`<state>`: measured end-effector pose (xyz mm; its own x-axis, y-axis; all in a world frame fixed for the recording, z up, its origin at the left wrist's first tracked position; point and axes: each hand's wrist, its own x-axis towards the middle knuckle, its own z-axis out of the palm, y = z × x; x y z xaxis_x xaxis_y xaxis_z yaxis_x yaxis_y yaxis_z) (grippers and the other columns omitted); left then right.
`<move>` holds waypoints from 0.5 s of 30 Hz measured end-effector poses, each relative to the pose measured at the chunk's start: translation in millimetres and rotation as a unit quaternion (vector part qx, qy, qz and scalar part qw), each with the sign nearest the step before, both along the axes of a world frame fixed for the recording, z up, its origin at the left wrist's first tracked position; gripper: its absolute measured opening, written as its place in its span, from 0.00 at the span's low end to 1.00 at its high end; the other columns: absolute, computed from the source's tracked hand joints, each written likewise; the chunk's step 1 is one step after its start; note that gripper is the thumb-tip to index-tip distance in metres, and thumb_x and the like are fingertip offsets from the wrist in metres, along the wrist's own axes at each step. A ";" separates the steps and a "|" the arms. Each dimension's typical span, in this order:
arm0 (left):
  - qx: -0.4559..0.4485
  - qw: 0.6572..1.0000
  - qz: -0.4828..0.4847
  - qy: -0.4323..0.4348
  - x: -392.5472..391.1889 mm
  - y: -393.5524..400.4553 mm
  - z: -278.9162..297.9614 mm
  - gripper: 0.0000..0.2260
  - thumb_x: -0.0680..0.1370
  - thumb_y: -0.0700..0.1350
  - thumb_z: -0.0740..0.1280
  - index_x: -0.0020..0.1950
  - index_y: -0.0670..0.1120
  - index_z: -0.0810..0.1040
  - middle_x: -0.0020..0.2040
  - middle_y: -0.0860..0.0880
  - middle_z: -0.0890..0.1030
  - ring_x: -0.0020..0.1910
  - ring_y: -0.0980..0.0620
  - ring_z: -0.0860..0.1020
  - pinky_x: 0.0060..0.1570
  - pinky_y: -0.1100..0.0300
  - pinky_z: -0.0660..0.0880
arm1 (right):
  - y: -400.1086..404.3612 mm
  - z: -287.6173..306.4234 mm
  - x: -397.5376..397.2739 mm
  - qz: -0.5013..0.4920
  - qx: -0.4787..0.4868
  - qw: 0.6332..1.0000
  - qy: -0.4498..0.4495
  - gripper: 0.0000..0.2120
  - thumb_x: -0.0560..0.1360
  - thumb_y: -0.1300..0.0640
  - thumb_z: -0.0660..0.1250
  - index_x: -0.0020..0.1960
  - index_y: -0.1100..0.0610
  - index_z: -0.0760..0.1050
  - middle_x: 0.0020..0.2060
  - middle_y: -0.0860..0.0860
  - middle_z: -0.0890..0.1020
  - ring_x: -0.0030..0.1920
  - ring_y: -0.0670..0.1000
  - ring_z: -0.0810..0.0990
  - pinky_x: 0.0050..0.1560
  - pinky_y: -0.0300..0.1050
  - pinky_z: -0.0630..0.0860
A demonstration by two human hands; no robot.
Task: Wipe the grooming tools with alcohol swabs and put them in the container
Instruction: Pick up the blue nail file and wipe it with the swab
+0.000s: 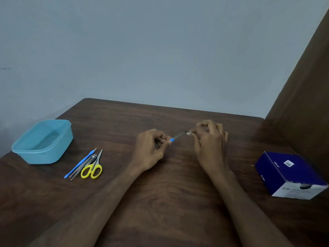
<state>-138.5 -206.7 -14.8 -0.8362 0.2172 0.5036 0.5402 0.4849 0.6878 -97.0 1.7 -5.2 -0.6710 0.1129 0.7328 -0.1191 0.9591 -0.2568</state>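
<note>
Near the middle of the dark wooden counter (178, 184), the left hand (149, 150) pinches the blue handle end of a nail file (179, 136) between thumb and curled fingers (162, 138). The file's grey blade slants up and right to the right hand (209, 139), whose fingertips pinch a small white swab (189, 134) against the blade's far end. Both hands are raised a little above the counter. By the left edge stands the open, light blue container (43, 142). Just right of it, towards the near side, lies a tight cluster of tools: a blue cuticle pusher (81, 162), tweezers (78, 171), a nail clipper (93, 157) and yellow-handled scissors (93, 169), touching or overlapping. Near the right edge sits a dark blue box (288, 173), well apart from the hands.
</note>
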 end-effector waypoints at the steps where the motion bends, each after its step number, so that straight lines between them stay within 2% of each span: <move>1: 0.010 1.000 0.000 -0.003 0.0 0.0 0.1 0.06 0.75 0.43 0.80 0.44 0.54 0.88 0.38 0.55 0.84 0.38 0.59 0.81 0.35 0.73 0.71 | 0.6 -2.7 -1.4 0.016 -0.070 0.997 -0.002 0.06 0.79 0.58 0.74 0.49 0.47 0.86 0.52 0.45 0.84 0.54 0.53 0.80 0.52 0.46 0.71; 2: 0.018 1.000 -0.003 -0.006 0.2 0.0 0.1 0.06 0.75 0.43 0.80 0.44 0.54 0.88 0.38 0.55 0.84 0.37 0.60 0.81 0.35 0.72 0.72 | -0.1 -3.9 -2.6 0.040 -0.175 0.984 -0.006 0.08 0.79 0.58 0.74 0.47 0.45 0.85 0.47 0.42 0.85 0.50 0.48 0.82 0.50 0.41 0.72; 3: 0.025 1.000 -0.010 -0.013 0.4 0.3 0.2 0.06 0.76 0.43 0.80 0.45 0.54 0.88 0.38 0.55 0.84 0.35 0.60 0.81 0.34 0.70 0.74 | -1.7 -4.3 -4.2 0.063 -0.295 0.953 -0.010 0.09 0.80 0.57 0.74 0.46 0.43 0.85 0.44 0.41 0.87 0.45 0.43 0.83 0.48 0.39 0.75; 4: 0.030 0.999 -0.019 -0.021 0.5 0.6 0.2 0.05 0.76 0.44 0.80 0.45 0.54 0.88 0.39 0.55 0.84 0.35 0.59 0.82 0.34 0.66 0.78 | -4.1 -5.1 -6.1 0.083 -0.403 0.911 -0.016 0.08 0.80 0.57 0.75 0.46 0.44 0.85 0.42 0.43 0.88 0.41 0.42 0.84 0.47 0.41 0.79; 6: 0.031 0.998 -0.034 -0.032 0.4 0.7 0.0 0.03 0.77 0.45 0.79 0.47 0.53 0.89 0.40 0.55 0.85 0.36 0.57 0.82 0.34 0.57 0.83 | -11.2 -6.1 -8.9 0.131 -0.532 0.836 -0.039 0.04 0.80 0.59 0.74 0.50 0.51 0.87 0.44 0.49 0.90 0.40 0.44 0.86 0.47 0.48 0.84; 8: 0.026 0.998 -0.039 -0.039 -0.4 1.1 -0.1 0.03 0.77 0.45 0.79 0.47 0.53 0.89 0.39 0.56 0.84 0.36 0.57 0.83 0.34 0.54 0.83 | -16.2 -4.9 -9.7 0.190 -0.606 0.770 -0.058 0.04 0.81 0.63 0.73 0.52 0.59 0.87 0.46 0.56 0.90 0.41 0.47 0.86 0.45 0.45 0.83; 10: 0.034 0.997 -0.041 -0.052 -1.2 1.0 0.8 0.04 0.78 0.44 0.79 0.46 0.54 0.89 0.37 0.55 0.85 0.31 0.59 0.81 0.32 0.55 0.83 | -17.8 -2.8 -8.5 0.233 -0.645 0.724 -0.073 0.05 0.81 0.66 0.71 0.52 0.61 0.86 0.47 0.59 0.89 0.42 0.49 0.85 0.43 0.43 0.83; 12: 0.042 0.996 -0.046 -0.066 -2.3 1.2 1.9 0.05 0.78 0.44 0.78 0.45 0.54 0.88 0.36 0.52 0.85 0.26 0.57 0.81 0.29 0.57 0.81 | -16.0 -0.5 -7.6 0.248 -0.659 0.706 -0.080 0.05 0.80 0.67 0.71 0.52 0.63 0.86 0.48 0.60 0.89 0.41 0.49 0.84 0.43 0.42 0.83; 15: 0.046 0.994 -0.053 -0.082 -2.2 3.0 2.8 0.04 0.79 0.43 0.78 0.46 0.51 0.88 0.37 0.49 0.85 0.23 0.55 0.80 0.27 0.60 0.79 | -12.8 0.8 -7.5 0.242 -0.663 0.705 -0.065 0.06 0.78 0.68 0.73 0.54 0.66 0.85 0.47 0.60 0.88 0.40 0.48 0.83 0.43 0.42 0.82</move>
<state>-140.8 -203.7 -12.0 -0.8836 0.2687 0.3833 0.4614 0.3618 0.8100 -104.5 -11.0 -4.4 -0.9181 0.3758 0.1263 -0.2425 -0.2802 -0.9288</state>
